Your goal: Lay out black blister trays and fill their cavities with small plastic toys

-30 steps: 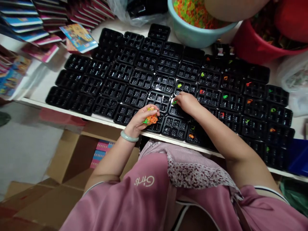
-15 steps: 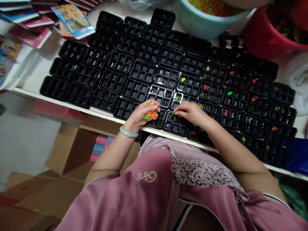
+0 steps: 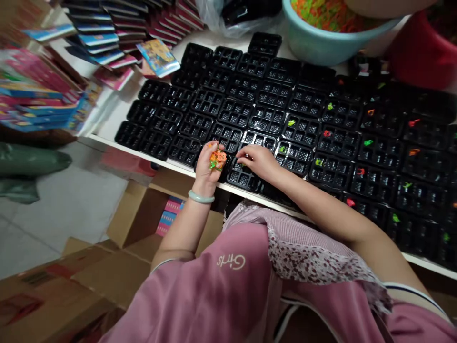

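Observation:
My left hand point(image 3: 208, 166), palm up with fingers curled, cradles a cluster of small orange, green and yellow plastic pieces point(image 3: 218, 159). Just to its right, my right hand point(image 3: 260, 161) hovers over a black compartment tray point(image 3: 243, 180) at the table's front edge. Its fingers are bent together, pointing down and left; whatever is at the fingertips is mostly hidden, with a trace of green below them. Many black trays stand in rows around both hands. Those to the right carry single coloured pieces, such as a green one point(image 3: 283, 149) and a red one point(image 3: 327, 134).
A light blue basin point(image 3: 314, 45) full of coloured pieces stands at the back, beside a red tub point(image 3: 421, 59). Stacked booklets point(image 3: 159, 57) lie at the back left. Below the table's front edge is an open cardboard box point(image 3: 126, 214). A green-clad leg point(image 3: 32, 164) shows at far left.
The view has swung left, showing more booklets. My right hand has shifted left over the front tray, and the green piece at its fingertips is mostly hidden now. My left hand has turned more upright.

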`<state>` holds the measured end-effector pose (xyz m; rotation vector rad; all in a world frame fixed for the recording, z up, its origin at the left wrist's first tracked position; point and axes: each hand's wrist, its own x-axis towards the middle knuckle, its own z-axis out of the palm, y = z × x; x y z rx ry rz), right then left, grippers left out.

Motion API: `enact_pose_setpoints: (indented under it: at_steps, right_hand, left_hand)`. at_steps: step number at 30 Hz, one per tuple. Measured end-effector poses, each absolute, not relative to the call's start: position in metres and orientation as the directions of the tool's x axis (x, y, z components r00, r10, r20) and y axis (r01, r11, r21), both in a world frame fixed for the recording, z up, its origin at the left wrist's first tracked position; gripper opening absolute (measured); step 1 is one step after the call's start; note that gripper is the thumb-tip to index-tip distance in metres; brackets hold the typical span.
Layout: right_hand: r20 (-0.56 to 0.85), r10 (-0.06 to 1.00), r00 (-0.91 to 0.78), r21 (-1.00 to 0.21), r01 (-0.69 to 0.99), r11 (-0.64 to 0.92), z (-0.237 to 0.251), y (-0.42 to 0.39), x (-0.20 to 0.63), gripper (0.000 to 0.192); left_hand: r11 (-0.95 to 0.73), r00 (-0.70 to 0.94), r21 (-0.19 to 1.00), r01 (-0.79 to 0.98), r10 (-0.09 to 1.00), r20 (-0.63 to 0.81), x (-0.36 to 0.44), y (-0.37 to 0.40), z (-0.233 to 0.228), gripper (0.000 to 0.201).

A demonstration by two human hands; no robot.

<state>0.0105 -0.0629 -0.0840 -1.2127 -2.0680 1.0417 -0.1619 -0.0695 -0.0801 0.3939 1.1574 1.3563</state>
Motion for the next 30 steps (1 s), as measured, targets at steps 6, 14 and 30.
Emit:
enact_pose_setpoints:
  at_steps: [6,14,30]
  right_hand:
    - [0.004,0.887,-0.462,-0.889,0.404,0.214,-0.087,-0.055,0.023,0.011]
    - [-0.100,0.976,-0.193,-0.747,0.662,0.055,-0.046,-0.143,0.195,0.011]
    - [-0.277,0.931,-0.237,-0.649,0.761,0.000,-0.069,-0.187,0.178,0.013]
  left_hand:
    - [0.296,-0.163,0.826,-0.479,0.895,-0.415,-0.163,-0.078,-0.086,0.012]
    - [0.441,-0.007,0.699,-0.563,0.843,-0.538,-0.153,-0.071,-0.072,0.023]
    - [0.466,0.067,0.704,-0.536,0.855,-0.514,-0.130,-0.067,-0.072,0.012]
